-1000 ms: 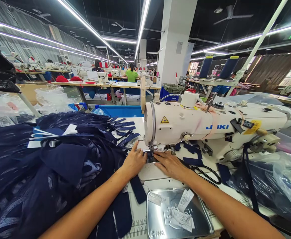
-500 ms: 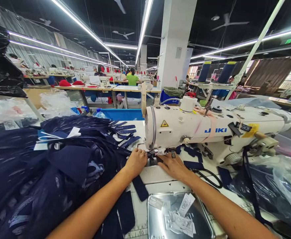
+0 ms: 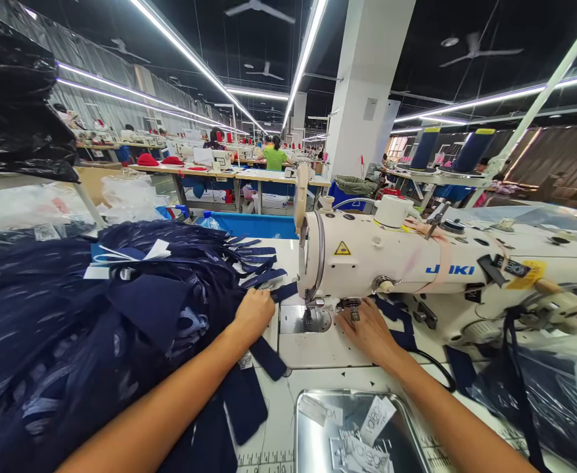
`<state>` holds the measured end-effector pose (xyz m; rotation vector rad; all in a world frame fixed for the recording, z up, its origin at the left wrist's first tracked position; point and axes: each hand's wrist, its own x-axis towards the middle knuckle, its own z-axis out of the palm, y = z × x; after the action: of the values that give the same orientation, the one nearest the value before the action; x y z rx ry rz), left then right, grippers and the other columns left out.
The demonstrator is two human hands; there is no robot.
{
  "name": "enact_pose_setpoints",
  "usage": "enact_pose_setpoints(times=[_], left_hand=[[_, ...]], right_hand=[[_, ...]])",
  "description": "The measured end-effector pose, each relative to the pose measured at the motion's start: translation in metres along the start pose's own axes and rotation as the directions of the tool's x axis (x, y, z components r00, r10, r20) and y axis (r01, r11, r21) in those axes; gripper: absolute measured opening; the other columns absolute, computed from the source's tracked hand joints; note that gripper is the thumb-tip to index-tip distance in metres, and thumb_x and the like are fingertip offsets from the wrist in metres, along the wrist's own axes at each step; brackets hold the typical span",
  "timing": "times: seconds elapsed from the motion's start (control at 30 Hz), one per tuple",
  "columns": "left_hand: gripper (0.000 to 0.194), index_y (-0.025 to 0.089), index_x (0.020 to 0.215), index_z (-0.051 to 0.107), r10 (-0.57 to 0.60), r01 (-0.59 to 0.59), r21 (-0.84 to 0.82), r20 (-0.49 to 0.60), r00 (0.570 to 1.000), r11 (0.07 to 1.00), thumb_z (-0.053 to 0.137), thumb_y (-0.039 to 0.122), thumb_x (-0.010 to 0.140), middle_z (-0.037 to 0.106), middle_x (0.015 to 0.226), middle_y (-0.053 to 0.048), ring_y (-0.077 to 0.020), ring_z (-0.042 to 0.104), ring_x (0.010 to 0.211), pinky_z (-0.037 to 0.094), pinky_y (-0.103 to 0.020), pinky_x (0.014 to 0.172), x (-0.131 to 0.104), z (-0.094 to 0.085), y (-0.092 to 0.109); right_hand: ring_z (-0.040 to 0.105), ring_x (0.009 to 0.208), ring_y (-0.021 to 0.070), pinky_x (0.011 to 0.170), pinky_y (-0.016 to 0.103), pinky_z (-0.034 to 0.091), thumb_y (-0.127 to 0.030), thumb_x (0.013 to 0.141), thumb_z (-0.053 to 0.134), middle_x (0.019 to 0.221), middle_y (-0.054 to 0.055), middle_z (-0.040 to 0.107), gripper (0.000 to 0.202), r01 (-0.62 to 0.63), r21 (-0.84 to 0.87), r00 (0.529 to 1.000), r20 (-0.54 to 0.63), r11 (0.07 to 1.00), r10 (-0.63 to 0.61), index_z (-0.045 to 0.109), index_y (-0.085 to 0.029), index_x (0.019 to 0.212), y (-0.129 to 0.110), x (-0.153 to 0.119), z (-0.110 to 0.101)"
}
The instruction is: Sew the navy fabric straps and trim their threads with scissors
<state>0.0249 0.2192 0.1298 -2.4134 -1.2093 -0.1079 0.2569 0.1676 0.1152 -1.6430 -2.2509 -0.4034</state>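
Note:
A white sewing machine (image 3: 377,253) lies across the right side, its needle area above a metal plate (image 3: 296,319) that shows bare. To the left of this plate is my left hand (image 3: 255,312), closed at the edge of a dark navy fabric pile (image 3: 91,341); its fingertips pinch navy fabric. My right hand (image 3: 367,328) rests under the machine head, right of the plate, next to navy strips (image 3: 399,322). Its fingertips are partly hidden behind a spring part, so what they hold is unclear.
A metal tray (image 3: 313,420) with white labels (image 3: 378,419) sits at the front. Black scissor handles (image 3: 439,368) lie beside my right forearm. Plastic-wrapped navy fabric (image 3: 530,387) is at the right. Thread cones (image 3: 473,150) stand behind. A person (image 3: 275,156) in green sits farther off.
My left hand has moved left, away from the needle, with navy fabric at its fingers. My right hand has shifted right, uncovering the plate. The view has turned slightly left.

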Motion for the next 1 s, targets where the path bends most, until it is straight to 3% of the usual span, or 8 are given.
enact_pose_setpoints(times=[0.13, 0.23, 0.37, 0.47, 0.57, 0.7, 0.83, 1.0], left_hand=[[0.025, 0.009, 0.068, 0.063, -0.025, 0.025, 0.020, -0.033, 0.999, 0.999, 0.040, -0.001, 0.072, 0.062, 0.070, -0.013, -0.0231, 0.058, 0.067, 0.037, -0.033, 0.060, -0.014, -0.011, -0.004], [0.020, 0.010, 0.068, 0.061, -0.032, 0.035, 0.025, -0.124, 0.992, 0.999, 0.043, 0.006, 0.072, 0.062, 0.077, -0.013, -0.0253, 0.057, 0.075, 0.037, -0.037, 0.068, -0.022, -0.020, -0.001], [0.019, 0.014, 0.066, 0.059, -0.051, 0.032, -0.089, -0.224, 0.973, 0.996, 0.042, 0.006, 0.069, 0.062, 0.065, -0.006, -0.0177, 0.055, 0.062, 0.036, -0.031, 0.066, -0.029, -0.028, 0.008], [0.023, 0.015, 0.069, 0.061, -0.091, 0.068, -0.170, -0.132, 0.987, 0.983, 0.039, 0.006, 0.070, 0.065, 0.065, -0.004, -0.0159, 0.054, 0.056, 0.033, -0.031, 0.062, -0.031, -0.034, 0.013], [0.031, 0.016, 0.074, 0.064, -0.129, 0.134, -0.300, 0.036, 0.991, 0.944, 0.034, 0.008, 0.072, 0.068, 0.071, -0.005, -0.0167, 0.056, 0.060, 0.032, -0.032, 0.065, -0.029, -0.041, 0.014], [0.038, 0.016, 0.073, 0.066, -0.071, 0.188, -0.528, 0.235, 0.969, 0.828, 0.028, 0.016, 0.076, 0.067, 0.068, -0.004, -0.0160, 0.057, 0.062, 0.035, -0.027, 0.063, -0.021, -0.047, 0.009], [0.028, 0.017, 0.073, 0.067, -0.053, 0.216, -0.570, 0.289, 0.956, 0.792, 0.041, 0.024, 0.070, 0.067, 0.066, -0.002, -0.0157, 0.058, 0.063, 0.037, -0.023, 0.060, -0.017, -0.046, 0.006], [0.028, 0.018, 0.076, 0.067, -0.085, 0.237, -0.563, 0.282, 0.955, 0.792, 0.043, 0.020, 0.063, 0.069, 0.073, -0.004, -0.0195, 0.059, 0.070, 0.038, -0.030, 0.073, -0.023, -0.043, 0.009]], right_hand=[[0.057, 0.081, 0.0206, 0.087, 0.037, 0.035, -0.017, 0.082, 0.046, 0.076, 0.007, 0.064, 0.020, -0.049, -0.030, 0.998, 0.048, 0.998, 0.050, 0.061, -0.017, 0.069, 0.005, 0.003, -0.009], [0.058, 0.078, 0.0193, 0.082, 0.033, 0.037, -0.013, 0.080, 0.046, 0.073, 0.006, 0.064, 0.019, -0.062, -0.047, 0.993, 0.100, 0.997, 0.067, 0.060, -0.017, 0.068, 0.006, 0.005, -0.018], [0.060, 0.074, 0.0196, 0.069, 0.028, 0.039, -0.014, 0.079, 0.048, 0.073, 0.006, 0.065, 0.016, -0.069, -0.085, 0.976, 0.200, 0.994, 0.085, 0.060, -0.017, 0.069, 0.005, 0.004, -0.035], [0.061, 0.069, 0.0191, 0.058, 0.025, 0.037, -0.013, 0.077, 0.048, 0.073, 0.005, 0.066, 0.015, -0.076, -0.123, 0.953, 0.283, 0.990, 0.108, 0.059, -0.018, 0.070, 0.007, -0.007, -0.051], [0.062, 0.071, 0.0211, 0.055, 0.026, 0.038, -0.013, 0.076, 0.051, 0.075, 0.007, 0.066, 0.011, -0.097, -0.180, 0.929, 0.338, 0.979, 0.154, 0.060, -0.017, 0.072, 0.011, -0.030, -0.062], [0.062, 0.077, 0.0233, 0.058, 0.027, 0.041, -0.015, 0.075, 0.053, 0.080, 0.010, 0.064, 0.006, -0.141, -0.292, 0.896, 0.369, 0.946, 0.248, 0.059, -0.016, 0.075, 0.022, -0.067, -0.062], [0.060, 0.077, 0.0233, 0.060, 0.027, 0.041, -0.012, 0.073, 0.051, 0.080, 0.010, 0.061, 0.007, -0.153, -0.232, 0.903, 0.363, 0.961, 0.231, 0.057, -0.016, 0.073, 0.035, -0.084, -0.052], [0.059, 0.065, 0.0196, 0.057, 0.026, 0.037, -0.014, 0.072, 0.046, 0.075, 0.006, 0.061, 0.006, -0.183, -0.052, 0.881, 0.436, 0.982, 0.187, 0.051, -0.017, 0.073, 0.040, -0.075, -0.056]])
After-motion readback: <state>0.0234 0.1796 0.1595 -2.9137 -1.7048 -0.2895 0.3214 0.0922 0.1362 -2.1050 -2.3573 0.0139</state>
